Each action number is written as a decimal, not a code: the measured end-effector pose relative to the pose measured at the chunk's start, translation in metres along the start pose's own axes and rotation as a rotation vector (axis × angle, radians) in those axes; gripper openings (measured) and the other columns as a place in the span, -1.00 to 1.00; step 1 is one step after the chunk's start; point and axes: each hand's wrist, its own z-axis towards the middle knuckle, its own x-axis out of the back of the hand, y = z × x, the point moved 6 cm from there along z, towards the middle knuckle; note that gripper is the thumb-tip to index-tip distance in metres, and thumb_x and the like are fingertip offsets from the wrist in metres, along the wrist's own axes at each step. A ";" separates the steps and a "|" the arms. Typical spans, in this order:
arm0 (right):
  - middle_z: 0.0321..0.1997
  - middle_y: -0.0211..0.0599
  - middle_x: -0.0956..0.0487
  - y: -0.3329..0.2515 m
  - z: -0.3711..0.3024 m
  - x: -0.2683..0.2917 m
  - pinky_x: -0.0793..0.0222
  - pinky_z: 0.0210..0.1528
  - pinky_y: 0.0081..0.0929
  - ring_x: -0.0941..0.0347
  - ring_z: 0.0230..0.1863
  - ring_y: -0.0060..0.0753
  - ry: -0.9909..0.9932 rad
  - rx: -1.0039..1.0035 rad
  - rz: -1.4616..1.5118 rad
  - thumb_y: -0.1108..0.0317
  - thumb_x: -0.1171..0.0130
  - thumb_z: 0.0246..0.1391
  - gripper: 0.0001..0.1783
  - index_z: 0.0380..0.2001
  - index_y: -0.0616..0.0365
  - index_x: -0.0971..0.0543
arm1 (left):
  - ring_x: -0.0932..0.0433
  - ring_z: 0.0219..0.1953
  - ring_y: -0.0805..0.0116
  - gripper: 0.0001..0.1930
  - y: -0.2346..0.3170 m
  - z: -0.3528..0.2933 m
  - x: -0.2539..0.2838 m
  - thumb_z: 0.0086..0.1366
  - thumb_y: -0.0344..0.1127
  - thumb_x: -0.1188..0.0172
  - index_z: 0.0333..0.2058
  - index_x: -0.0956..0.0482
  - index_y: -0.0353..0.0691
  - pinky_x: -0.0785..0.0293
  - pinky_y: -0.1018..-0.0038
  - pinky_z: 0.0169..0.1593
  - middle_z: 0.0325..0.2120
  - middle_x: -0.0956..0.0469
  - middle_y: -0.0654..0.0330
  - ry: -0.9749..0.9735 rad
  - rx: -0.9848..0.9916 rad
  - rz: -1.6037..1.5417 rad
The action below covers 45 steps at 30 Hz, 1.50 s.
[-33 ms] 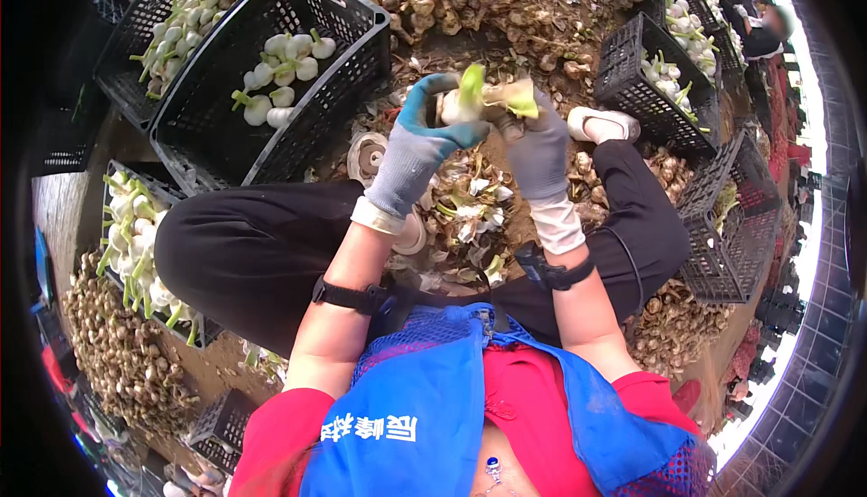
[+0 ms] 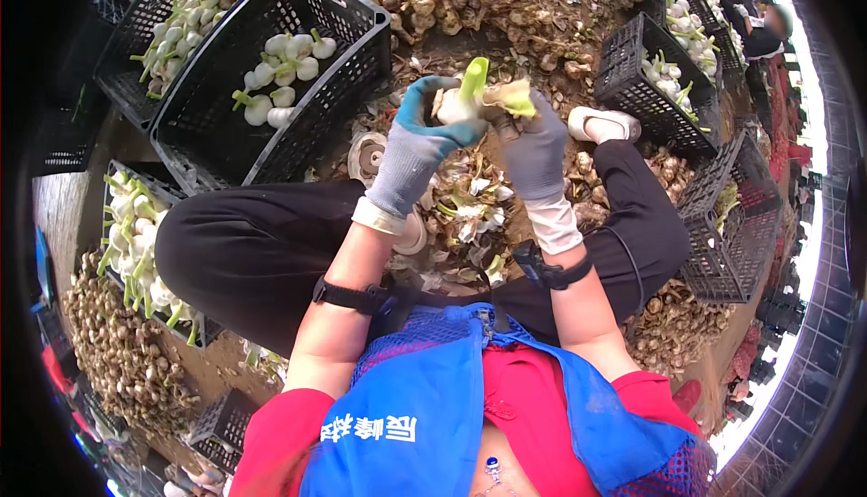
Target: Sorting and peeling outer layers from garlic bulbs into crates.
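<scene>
Pinches garlic (image 2: 449,107) in grip of left hand (image 2: 421,132), with green stem (image 2: 473,80) up. Curls right hand (image 2: 535,152) at torn husk (image 2: 511,98); can't tell that grip's hold. Sits near black crate (image 2: 203,127).

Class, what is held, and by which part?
The teal-grey-gloved left hand holds a white, green-stemmed garlic bulb by its round body; what the grey-gloved right hand holds is unclear.

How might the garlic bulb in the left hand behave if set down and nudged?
The garlic bulb would probably roll unevenly, being rounded with a thick green stem jutting out. The stem seems stiff, since it stands straight. The ragged peel beside it looks thin, so may tear easily.
</scene>
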 end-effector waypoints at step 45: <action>-0.48 -0.29 -0.52 -0.012 -0.005 -0.005 -0.42 -0.45 -0.26 -0.56 -0.44 -0.17 -0.297 0.386 -0.782 0.37 -0.16 -0.06 -0.86 -0.36 0.02 -0.48 | -0.35 0.26 0.12 -0.10 0.017 -0.009 -0.016 0.02 -0.64 -0.32 0.35 -0.13 -0.17 -0.32 0.34 0.30 0.25 -0.30 0.02 -0.225 -0.480 0.532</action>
